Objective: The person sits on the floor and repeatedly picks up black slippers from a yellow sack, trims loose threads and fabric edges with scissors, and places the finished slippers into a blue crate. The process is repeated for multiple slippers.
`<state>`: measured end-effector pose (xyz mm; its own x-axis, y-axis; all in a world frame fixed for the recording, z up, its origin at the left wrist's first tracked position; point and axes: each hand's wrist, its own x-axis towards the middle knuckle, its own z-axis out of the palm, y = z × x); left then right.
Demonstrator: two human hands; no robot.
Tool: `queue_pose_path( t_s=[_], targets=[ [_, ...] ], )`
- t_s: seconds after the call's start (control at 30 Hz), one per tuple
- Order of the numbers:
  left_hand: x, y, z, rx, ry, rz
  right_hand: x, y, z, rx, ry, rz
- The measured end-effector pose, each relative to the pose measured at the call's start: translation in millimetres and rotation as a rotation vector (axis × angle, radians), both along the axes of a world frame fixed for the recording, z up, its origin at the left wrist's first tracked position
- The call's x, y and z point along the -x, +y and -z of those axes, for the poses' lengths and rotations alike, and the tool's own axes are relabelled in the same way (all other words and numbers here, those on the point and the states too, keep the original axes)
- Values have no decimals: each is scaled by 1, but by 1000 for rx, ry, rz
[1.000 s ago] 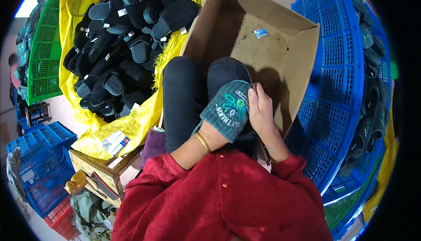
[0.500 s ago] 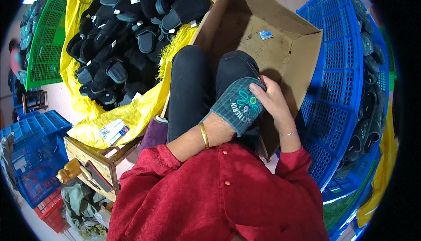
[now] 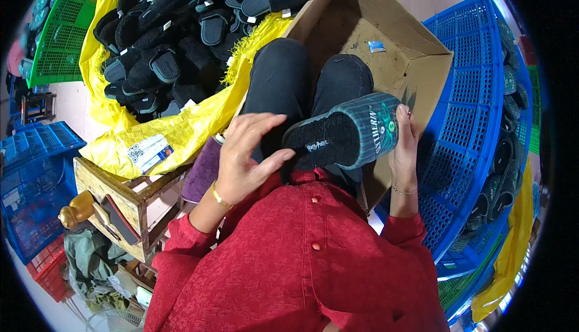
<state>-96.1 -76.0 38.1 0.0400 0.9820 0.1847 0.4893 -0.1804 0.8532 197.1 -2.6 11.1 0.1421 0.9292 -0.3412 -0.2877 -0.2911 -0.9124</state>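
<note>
A slipper (image 3: 341,133) with a dark green striped, embroidered upper and a black plush insole lies crosswise above my lap. Its toe end is gripped by my right hand (image 3: 405,145), thumb on top of the upper. By the heel end, my left hand (image 3: 250,157) has its fingers and thumb spread apart, with nothing between them; the thumb tip is close to the heel edge, and whether it touches I cannot tell. The sole faces down and is hidden.
Ahead on the left, a yellow sack (image 3: 241,78) holds many black slippers (image 3: 193,54). An open cardboard box (image 3: 416,78) stands ahead right, a small blue packet inside. Blue crates (image 3: 464,114) with green slippers line the right. A wooden stand (image 3: 108,205) with a wooden-handled tool is at left.
My left hand has come out of the slipper and moved left, opening. The slipper has turned so its black insole shows, while my right hand keeps hold of the toe.
</note>
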Motion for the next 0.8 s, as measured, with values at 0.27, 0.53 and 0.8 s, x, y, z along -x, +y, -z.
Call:
queue_pose_path(
  t_s=[0.27,0.53,0.8],
  targets=[
    [-42,28,15,-88,-60,134,7,-15,-20,-156,64,32],
    [-33,34,22,133,-515,-93,-3,-14,-12,-114,-16,144],
    [4,7,9,283,-924,122,-4,-11,-32,-222,-221,90]
  ],
)
